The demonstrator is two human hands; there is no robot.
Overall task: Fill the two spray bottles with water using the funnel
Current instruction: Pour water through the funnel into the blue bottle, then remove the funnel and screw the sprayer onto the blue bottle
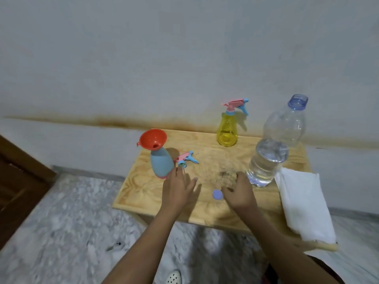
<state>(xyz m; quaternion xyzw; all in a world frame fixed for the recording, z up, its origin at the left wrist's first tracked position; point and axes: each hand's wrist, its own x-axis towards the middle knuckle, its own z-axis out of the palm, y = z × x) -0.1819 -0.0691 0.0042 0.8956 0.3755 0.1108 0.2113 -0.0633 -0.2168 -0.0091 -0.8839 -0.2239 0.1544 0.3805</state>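
Observation:
A blue spray bottle [162, 163] stands at the table's left with an orange funnel [152, 139] in its neck. Its pink and blue spray head [185, 157] lies on the table beside it. A yellow spray bottle [227, 130] with its spray head on stands at the back. A clear water bottle [272, 152], uncapped and roughly half full, stands at the right. Its blue cap [217, 194] lies near the front. My left hand [178, 188] rests flat, fingers spread, fingertips near the loose spray head. My right hand [239, 193] hovers beside the cap, fingers curled, holding nothing.
A small wooden table [205, 214] stands against a white wall. A folded white cloth [303, 203] hangs over the table's right edge. Marble floor lies below, and a brown wooden door [18, 181] is at the left.

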